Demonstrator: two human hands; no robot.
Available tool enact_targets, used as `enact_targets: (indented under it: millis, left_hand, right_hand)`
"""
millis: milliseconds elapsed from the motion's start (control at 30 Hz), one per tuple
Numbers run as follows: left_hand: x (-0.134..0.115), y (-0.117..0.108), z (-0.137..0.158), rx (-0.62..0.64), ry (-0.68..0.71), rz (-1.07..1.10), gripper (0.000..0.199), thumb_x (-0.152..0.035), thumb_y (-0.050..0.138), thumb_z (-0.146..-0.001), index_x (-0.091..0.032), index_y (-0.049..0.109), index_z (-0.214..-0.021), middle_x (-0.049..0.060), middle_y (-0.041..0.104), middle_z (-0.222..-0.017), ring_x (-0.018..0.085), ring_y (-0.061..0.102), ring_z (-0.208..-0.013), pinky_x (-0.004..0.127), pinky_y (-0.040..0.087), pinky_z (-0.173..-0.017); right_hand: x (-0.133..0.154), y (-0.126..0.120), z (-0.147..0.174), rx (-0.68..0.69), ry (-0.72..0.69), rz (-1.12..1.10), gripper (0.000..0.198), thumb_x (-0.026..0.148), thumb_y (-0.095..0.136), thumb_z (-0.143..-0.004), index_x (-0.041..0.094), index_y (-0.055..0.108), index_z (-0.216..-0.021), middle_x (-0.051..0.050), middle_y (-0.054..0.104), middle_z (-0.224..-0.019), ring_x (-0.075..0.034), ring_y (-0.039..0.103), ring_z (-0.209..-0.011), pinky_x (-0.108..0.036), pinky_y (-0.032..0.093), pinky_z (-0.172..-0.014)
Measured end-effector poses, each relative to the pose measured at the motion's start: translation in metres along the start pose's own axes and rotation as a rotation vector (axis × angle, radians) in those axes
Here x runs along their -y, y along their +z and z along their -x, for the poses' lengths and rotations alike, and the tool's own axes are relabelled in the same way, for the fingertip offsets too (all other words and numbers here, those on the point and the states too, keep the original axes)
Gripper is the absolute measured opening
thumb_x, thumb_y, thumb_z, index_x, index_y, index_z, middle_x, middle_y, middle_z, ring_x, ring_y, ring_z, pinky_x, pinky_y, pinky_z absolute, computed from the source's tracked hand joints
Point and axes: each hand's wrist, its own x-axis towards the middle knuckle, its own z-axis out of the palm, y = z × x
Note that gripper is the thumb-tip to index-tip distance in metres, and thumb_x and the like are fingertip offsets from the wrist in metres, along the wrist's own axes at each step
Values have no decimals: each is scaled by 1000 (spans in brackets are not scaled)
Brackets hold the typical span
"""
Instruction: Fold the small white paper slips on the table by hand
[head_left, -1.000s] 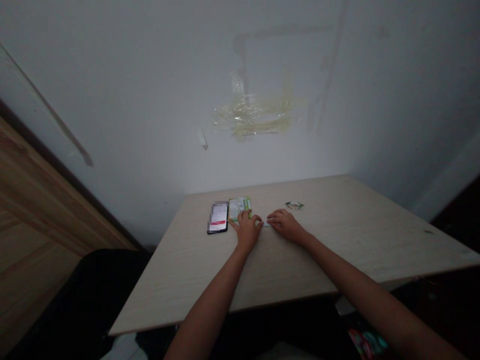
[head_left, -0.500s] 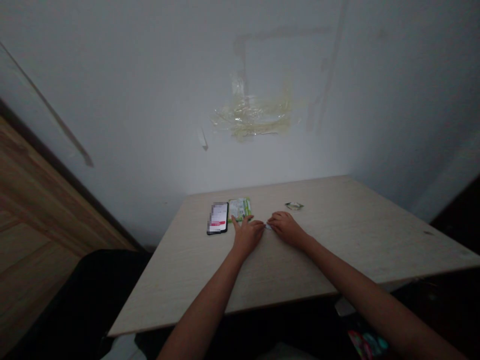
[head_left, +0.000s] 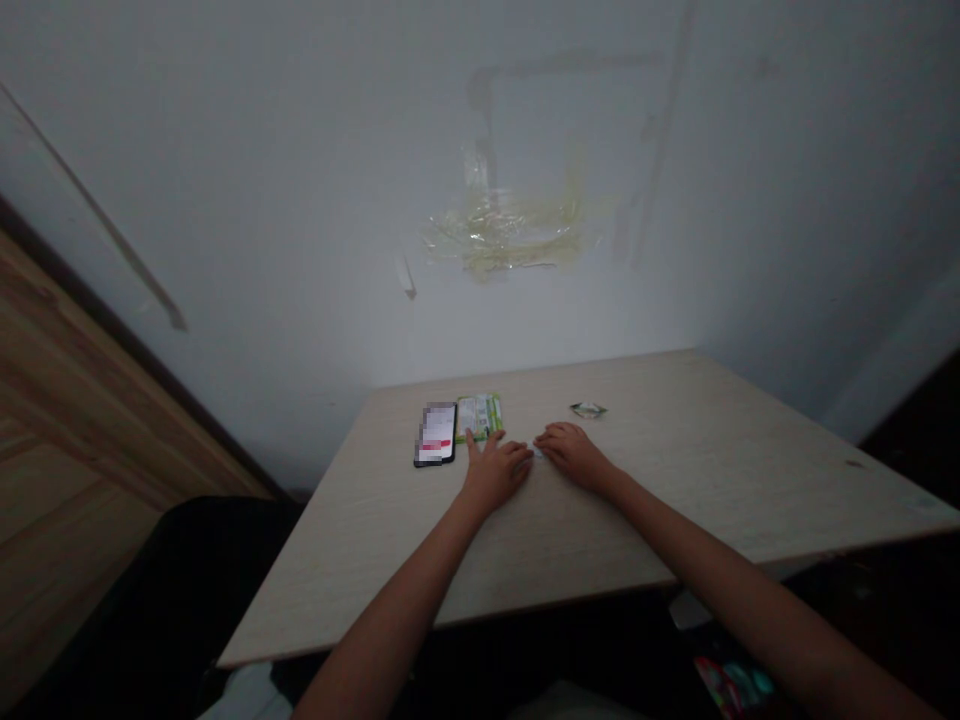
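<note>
Over the middle of the table, my left hand (head_left: pixel 495 474) rests palm down, two outer fingers spread toward a green and white packet (head_left: pixel 480 416). Its other fingers are drawn together at the left end of a small whitish piece (head_left: pixel 538 453), perhaps paper. My right hand (head_left: pixel 575 456) has its fingers closed together on the right end of that piece. Most of the piece is hidden under the fingertips. Beyond my right hand lies a small folded green and white wrapper (head_left: pixel 589 410).
A phone (head_left: pixel 436 434) with a lit screen lies left of the packet. The pale wooden table (head_left: pixel 360 560) meets a grey wall (head_left: pixel 300 250) with peeling clear tape (head_left: pixel 517 235). A dark object (head_left: pixel 172 590) stands beside the left table edge, near a wooden panel (head_left: pixel 75 420).
My left fingertips have shifted very slightly, and the whitish piece shows a little further right. My right hand has hardly moved. Packet, phone and wrapper stay in place.
</note>
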Motion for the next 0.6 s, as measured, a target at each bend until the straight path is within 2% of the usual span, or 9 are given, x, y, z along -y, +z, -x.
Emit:
enact_targets:
  millis: [300, 467, 600]
  left_hand:
    - [7, 8, 0, 27, 27, 5, 28, -45, 50, -94, -44, 62, -120, -3, 65, -127, 33, 38, -135, 83, -2, -104]
    - [9, 10, 1, 91, -12, 54, 29, -48, 50, -94, -48, 60, -121, -4, 60, -135, 34, 32, -139, 84, 1, -102]
    - [5, 8, 1, 93, -42, 54, 32, -47, 49, -95, -45, 57, -125, -2, 60, -133, 34, 32, -139, 83, -1, -103]
  right_hand:
    - [-3, 2, -1, -17, -26, -18, 26, 24, 52, -96, 20, 71, -112, -9, 69, -109, -22, 56, -110, -39, 40, -99]
    - [-6, 4, -2, -22, -23, -34, 25, 25, 52, -96, 21, 71, -111, -8, 70, -108, -21, 57, -107, -38, 42, -98]
    - [-6, 4, -3, -15, -24, -28, 25, 25, 52, -96, 20, 71, -111, -9, 70, -108, -22, 58, -106, -38, 43, -96]
